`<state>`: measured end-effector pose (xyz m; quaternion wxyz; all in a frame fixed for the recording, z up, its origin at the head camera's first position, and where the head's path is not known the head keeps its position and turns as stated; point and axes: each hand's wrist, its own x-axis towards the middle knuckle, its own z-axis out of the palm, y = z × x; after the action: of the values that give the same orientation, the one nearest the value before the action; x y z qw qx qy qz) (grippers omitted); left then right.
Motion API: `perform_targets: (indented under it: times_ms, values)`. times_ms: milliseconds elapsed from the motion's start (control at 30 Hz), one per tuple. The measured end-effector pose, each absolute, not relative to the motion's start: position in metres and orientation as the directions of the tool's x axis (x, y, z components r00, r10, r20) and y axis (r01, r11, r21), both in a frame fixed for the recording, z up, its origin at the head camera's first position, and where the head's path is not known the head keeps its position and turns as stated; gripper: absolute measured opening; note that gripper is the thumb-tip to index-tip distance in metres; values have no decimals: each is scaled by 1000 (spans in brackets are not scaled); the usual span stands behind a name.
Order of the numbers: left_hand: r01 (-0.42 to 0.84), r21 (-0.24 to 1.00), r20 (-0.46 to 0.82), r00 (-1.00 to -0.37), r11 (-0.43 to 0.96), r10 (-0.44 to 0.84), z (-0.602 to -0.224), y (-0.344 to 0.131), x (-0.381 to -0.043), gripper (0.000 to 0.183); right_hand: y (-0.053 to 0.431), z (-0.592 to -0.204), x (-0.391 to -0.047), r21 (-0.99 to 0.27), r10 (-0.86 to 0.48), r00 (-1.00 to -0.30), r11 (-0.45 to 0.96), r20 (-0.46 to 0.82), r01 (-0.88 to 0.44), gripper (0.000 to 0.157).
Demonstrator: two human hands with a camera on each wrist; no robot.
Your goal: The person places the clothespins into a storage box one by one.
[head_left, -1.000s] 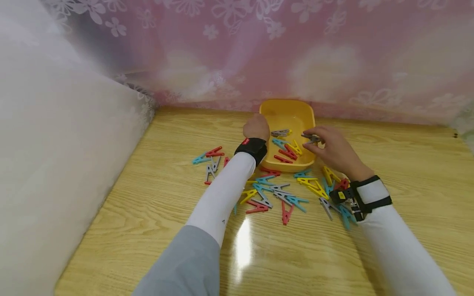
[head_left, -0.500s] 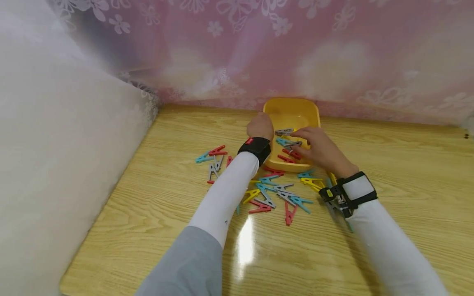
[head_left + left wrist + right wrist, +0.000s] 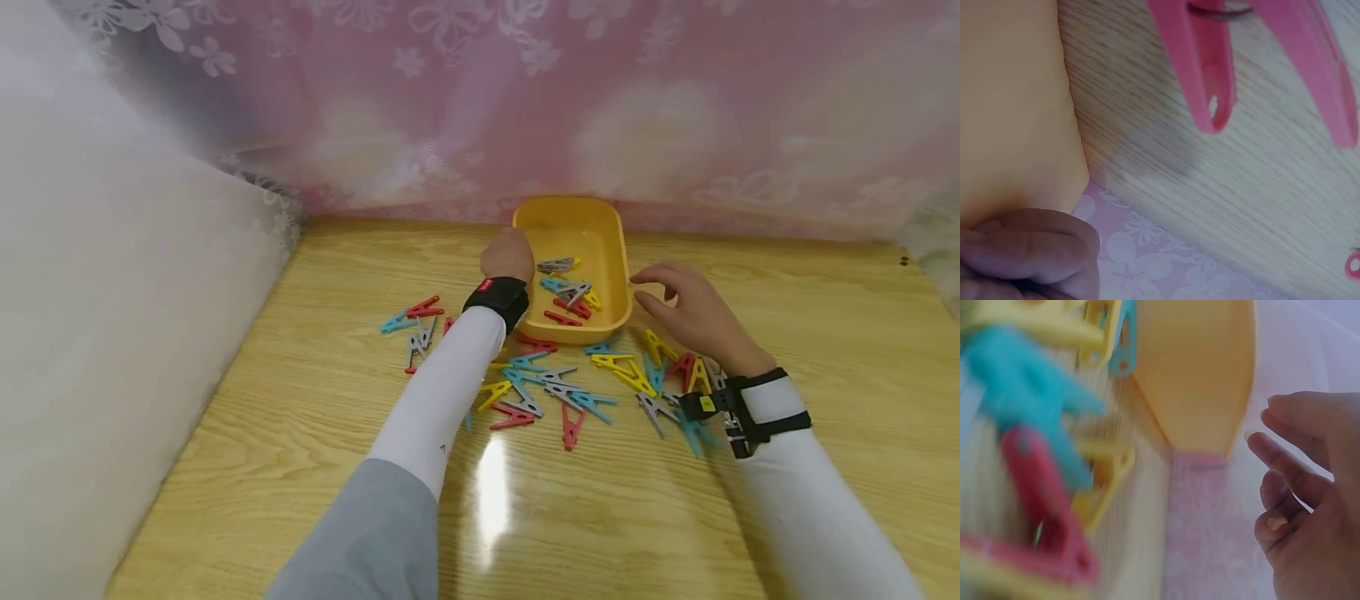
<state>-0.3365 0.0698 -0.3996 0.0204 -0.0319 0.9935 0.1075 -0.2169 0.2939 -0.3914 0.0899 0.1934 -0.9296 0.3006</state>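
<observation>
My left hand (image 3: 507, 254) grips the left rim of the yellow plastic basket (image 3: 573, 335). In the left wrist view its curled fingers (image 3: 1029, 253) lie against the basket wall (image 3: 1010, 112). Several clothespins lie inside, among them a grey clothespin (image 3: 576, 293) on top of red ones and a grey pair (image 3: 557, 265) farther back. Just outside the right rim is my right hand (image 3: 693, 308), holding nothing, thumb and fingers loosely bent and apart. The right wrist view has these fingers beside the basket's outer wall (image 3: 1194, 375).
Red, blue, yellow and grey clothespins lie scattered on the wooden table (image 3: 300, 400) in front of the basket. A yellow clothespin (image 3: 660, 346) and a red clothespin (image 3: 684, 368) lie below my right hand. A pink floral cloth (image 3: 420, 150) hangs behind; a white surface (image 3: 135, 292) stands left.
My right hand carried a grey clothespin leftward over the basket, let go of it on the others, then drew back right, past the rim. The left hand stays at the rim.
</observation>
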Motion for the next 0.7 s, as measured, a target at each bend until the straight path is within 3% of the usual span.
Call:
perform_targets:
  times_ms: [333,700]
  values:
    - [-59,214,-61,-997,975,-47,-400,64,-335,35,335,-400,-184,-501,-249,-948,805,199,-317,27]
    - [-42,232,-33,-999,972,-35,-402,64,-337,35,365,-412,-156,-519,-59,-988,854,-146,26,58]
